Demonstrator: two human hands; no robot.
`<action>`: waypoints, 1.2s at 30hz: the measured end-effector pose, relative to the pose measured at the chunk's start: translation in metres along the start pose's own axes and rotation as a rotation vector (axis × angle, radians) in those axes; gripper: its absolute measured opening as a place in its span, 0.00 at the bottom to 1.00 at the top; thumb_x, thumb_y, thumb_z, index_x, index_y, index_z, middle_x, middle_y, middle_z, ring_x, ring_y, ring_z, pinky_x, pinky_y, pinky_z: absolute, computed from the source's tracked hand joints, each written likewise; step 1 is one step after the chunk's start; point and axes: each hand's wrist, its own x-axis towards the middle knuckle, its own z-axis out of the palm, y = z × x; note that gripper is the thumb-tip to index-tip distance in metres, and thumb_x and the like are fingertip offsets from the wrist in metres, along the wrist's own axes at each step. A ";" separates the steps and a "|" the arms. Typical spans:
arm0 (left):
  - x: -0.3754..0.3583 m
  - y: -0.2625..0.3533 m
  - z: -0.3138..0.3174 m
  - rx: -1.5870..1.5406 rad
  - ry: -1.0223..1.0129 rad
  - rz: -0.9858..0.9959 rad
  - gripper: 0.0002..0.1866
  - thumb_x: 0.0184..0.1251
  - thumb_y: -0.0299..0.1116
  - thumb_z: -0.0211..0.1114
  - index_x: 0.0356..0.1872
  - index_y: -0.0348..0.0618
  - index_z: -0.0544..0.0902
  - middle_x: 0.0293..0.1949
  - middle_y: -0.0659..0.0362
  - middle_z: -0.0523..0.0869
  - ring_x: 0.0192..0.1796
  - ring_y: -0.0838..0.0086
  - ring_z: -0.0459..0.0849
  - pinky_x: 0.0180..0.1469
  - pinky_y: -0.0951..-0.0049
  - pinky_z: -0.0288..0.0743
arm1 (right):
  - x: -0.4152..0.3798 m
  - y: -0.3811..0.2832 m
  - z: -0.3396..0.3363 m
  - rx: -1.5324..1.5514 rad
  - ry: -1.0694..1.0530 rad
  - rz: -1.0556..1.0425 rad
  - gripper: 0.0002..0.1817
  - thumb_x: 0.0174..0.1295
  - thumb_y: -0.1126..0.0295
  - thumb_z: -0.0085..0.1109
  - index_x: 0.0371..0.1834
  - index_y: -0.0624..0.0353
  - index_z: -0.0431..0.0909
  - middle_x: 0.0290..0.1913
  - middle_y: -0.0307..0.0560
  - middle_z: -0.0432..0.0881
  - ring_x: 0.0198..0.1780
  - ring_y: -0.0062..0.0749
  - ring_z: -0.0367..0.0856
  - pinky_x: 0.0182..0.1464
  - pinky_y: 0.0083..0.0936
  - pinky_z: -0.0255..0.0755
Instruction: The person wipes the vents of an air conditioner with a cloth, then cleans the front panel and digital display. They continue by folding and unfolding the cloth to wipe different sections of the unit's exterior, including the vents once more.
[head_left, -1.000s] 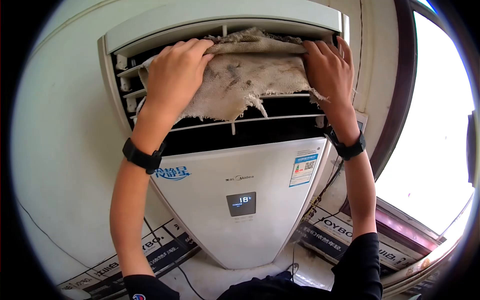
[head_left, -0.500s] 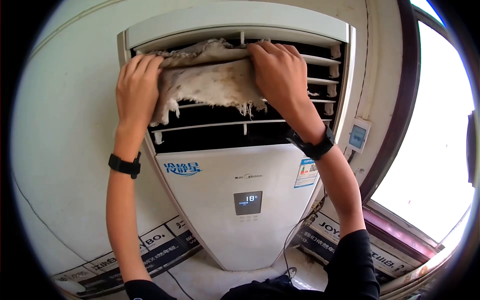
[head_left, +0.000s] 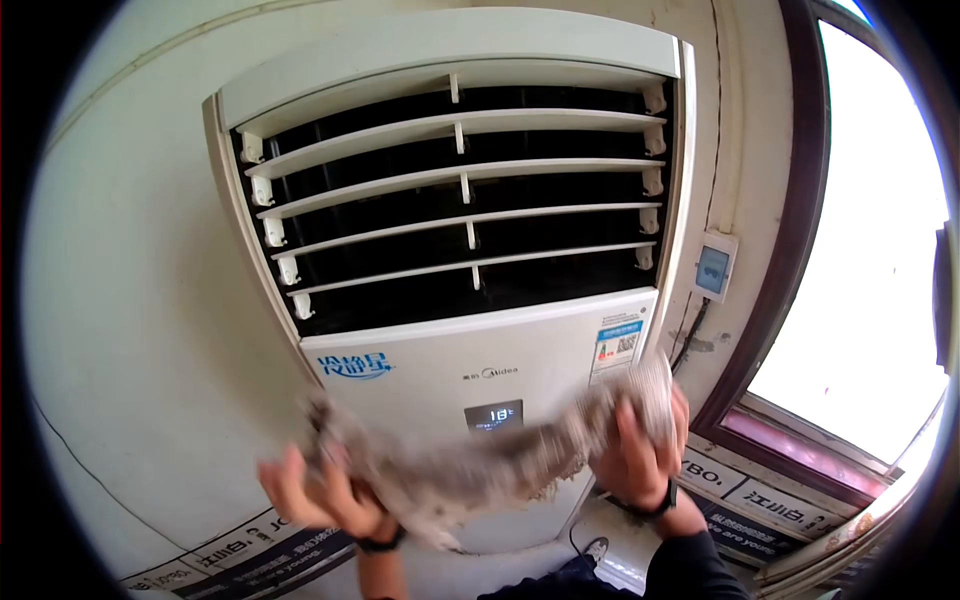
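A dirty, frayed grey-beige rag (head_left: 520,462) hangs between my two hands, sagging in the middle and smeared by motion. My left hand (head_left: 325,500) has the rag's left end, with some fingers spread and blurred. At the other end, my right hand (head_left: 645,455) grips a bunched part of the cloth. Both hands are in front of the lower panel of a tall white floor-standing air conditioner (head_left: 425,350). Above them, its white slats (head_left: 560,120) lie across the dark outlet. The lit display (head_left: 493,414) shows just above the rag, which hides the panel below.
A wall switch box (head_left: 714,268) with a black cable is right of the unit. Farther right stands a bright window (head_left: 860,240) with a dark frame. Printed cartons or strips (head_left: 260,540) run along the wall's foot. Rolled material (head_left: 850,545) lies at the lower right.
Both hands have come down from the upper slats to the lower panel, bringing the rag along. The slats are now uncovered, and the view has shifted slightly.
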 end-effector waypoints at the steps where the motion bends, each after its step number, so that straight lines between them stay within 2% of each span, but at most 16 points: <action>1: -0.030 -0.002 -0.013 0.079 0.037 0.002 0.25 0.76 0.52 0.61 0.57 0.40 0.82 0.62 0.45 0.72 0.66 0.48 0.71 0.67 0.39 0.67 | -0.022 -0.003 -0.011 0.051 0.012 -0.033 0.18 0.56 0.71 0.71 0.51 0.57 0.86 0.46 0.54 0.86 0.50 0.49 0.85 0.60 0.43 0.77; 3: -0.044 -0.006 -0.022 0.055 0.145 0.058 0.23 0.77 0.53 0.60 0.53 0.40 0.80 0.58 0.47 0.72 0.65 0.50 0.71 0.65 0.41 0.68 | -0.050 -0.007 -0.023 0.144 0.000 -0.072 0.19 0.57 0.64 0.69 0.51 0.59 0.85 0.47 0.54 0.86 0.50 0.49 0.84 0.59 0.44 0.76; 4: -0.055 -0.016 -0.025 0.043 0.205 0.098 0.23 0.77 0.53 0.59 0.51 0.41 0.79 0.56 0.48 0.72 0.64 0.51 0.71 0.64 0.42 0.69 | -0.059 -0.007 -0.029 0.237 -0.041 0.018 0.20 0.58 0.61 0.67 0.51 0.60 0.85 0.48 0.54 0.86 0.50 0.48 0.83 0.59 0.44 0.76; 6: -0.054 -0.027 -0.014 -0.011 0.205 0.167 0.20 0.75 0.48 0.60 0.50 0.39 0.80 0.53 0.49 0.75 0.61 0.53 0.74 0.61 0.46 0.71 | -0.065 -0.008 -0.040 0.844 -0.063 0.762 0.23 0.60 0.55 0.65 0.51 0.61 0.84 0.49 0.54 0.86 0.50 0.48 0.83 0.59 0.45 0.74; 7: -0.047 -0.027 -0.002 -0.039 0.143 0.172 0.19 0.75 0.46 0.61 0.49 0.39 0.81 0.52 0.49 0.76 0.59 0.55 0.76 0.60 0.48 0.72 | -0.065 -0.002 -0.035 0.870 -0.035 0.835 0.25 0.60 0.52 0.64 0.51 0.62 0.83 0.49 0.54 0.86 0.50 0.48 0.82 0.58 0.46 0.74; 10: -0.002 -0.002 0.047 -0.138 -0.320 0.100 0.14 0.72 0.39 0.62 0.46 0.37 0.82 0.47 0.50 0.81 0.54 0.58 0.80 0.56 0.54 0.74 | -0.020 0.021 0.014 -0.140 -0.077 0.203 0.24 0.58 0.64 0.63 0.59 0.59 0.83 0.54 0.52 0.83 0.52 0.49 0.79 0.62 0.47 0.67; 11: 0.012 0.005 0.062 -0.173 -0.444 0.068 0.13 0.72 0.37 0.63 0.45 0.36 0.82 0.46 0.50 0.83 0.52 0.60 0.81 0.54 0.56 0.75 | 0.013 0.028 0.041 -0.167 0.031 0.167 0.27 0.58 0.71 0.63 0.64 0.57 0.80 0.54 0.49 0.81 0.56 0.48 0.77 0.66 0.45 0.64; 14: 0.034 0.021 0.091 -0.319 -0.612 -0.070 0.09 0.69 0.30 0.64 0.42 0.34 0.84 0.41 0.51 0.88 0.46 0.63 0.86 0.50 0.62 0.77 | 0.026 0.040 0.070 -0.177 -0.212 0.309 0.25 0.59 0.75 0.63 0.63 0.56 0.81 0.52 0.48 0.83 0.58 0.45 0.78 0.70 0.44 0.63; 16: 0.035 0.022 0.094 -0.437 -0.603 -0.184 0.07 0.71 0.31 0.63 0.39 0.37 0.83 0.39 0.53 0.84 0.44 0.58 0.82 0.50 0.57 0.75 | 0.017 0.042 0.070 -0.170 -0.289 0.309 0.24 0.61 0.76 0.62 0.64 0.57 0.80 0.52 0.50 0.84 0.58 0.46 0.80 0.71 0.43 0.63; 19: 0.038 0.023 0.098 -0.449 -0.571 -0.239 0.06 0.66 0.28 0.61 0.35 0.35 0.82 0.34 0.50 0.82 0.39 0.53 0.79 0.47 0.57 0.72 | 0.017 0.041 0.071 -0.149 -0.302 0.265 0.26 0.61 0.73 0.64 0.65 0.56 0.78 0.51 0.47 0.81 0.60 0.41 0.78 0.73 0.44 0.61; 22: 0.045 0.028 0.105 -0.355 -0.611 -0.159 0.07 0.60 0.28 0.61 0.36 0.35 0.81 0.36 0.50 0.82 0.43 0.53 0.79 0.49 0.56 0.71 | 0.028 0.031 0.076 0.011 -0.353 0.310 0.25 0.64 0.66 0.63 0.66 0.55 0.77 0.54 0.50 0.82 0.61 0.45 0.77 0.73 0.43 0.61; 26: 0.048 0.049 0.108 -0.348 -0.694 -0.151 0.11 0.57 0.31 0.62 0.37 0.32 0.80 0.37 0.47 0.80 0.44 0.49 0.78 0.54 0.54 0.72 | 0.031 0.029 0.088 -0.075 -0.424 0.245 0.29 0.68 0.54 0.60 0.66 0.62 0.75 0.62 0.59 0.80 0.64 0.51 0.76 0.73 0.44 0.61; 27: 0.045 0.052 0.108 -0.342 -0.731 -0.131 0.12 0.56 0.33 0.64 0.35 0.33 0.81 0.37 0.48 0.80 0.45 0.51 0.79 0.55 0.55 0.72 | 0.031 0.030 0.092 -0.065 -0.407 0.258 0.28 0.68 0.54 0.61 0.62 0.66 0.76 0.60 0.58 0.81 0.63 0.50 0.78 0.72 0.43 0.62; 31: 0.039 0.054 0.115 -0.373 -0.760 -0.099 0.13 0.54 0.36 0.66 0.32 0.34 0.82 0.34 0.49 0.82 0.43 0.53 0.81 0.55 0.58 0.73 | 0.035 0.032 0.102 -0.074 -0.374 0.227 0.22 0.67 0.56 0.61 0.50 0.67 0.78 0.50 0.55 0.83 0.55 0.50 0.80 0.68 0.43 0.66; 35: 0.042 0.060 0.125 -0.500 -0.751 -0.134 0.14 0.59 0.38 0.63 0.30 0.34 0.83 0.32 0.47 0.84 0.38 0.51 0.83 0.48 0.57 0.76 | 0.038 0.028 0.110 -0.024 -0.358 0.200 0.19 0.67 0.57 0.61 0.43 0.66 0.79 0.43 0.54 0.83 0.49 0.51 0.81 0.64 0.43 0.69; 36: 0.041 0.063 0.126 -0.535 -0.736 -0.142 0.13 0.61 0.37 0.62 0.30 0.35 0.83 0.31 0.47 0.85 0.36 0.50 0.83 0.45 0.56 0.76 | 0.040 0.026 0.115 -0.001 -0.312 0.186 0.16 0.67 0.59 0.60 0.36 0.64 0.78 0.38 0.53 0.81 0.45 0.50 0.81 0.59 0.41 0.72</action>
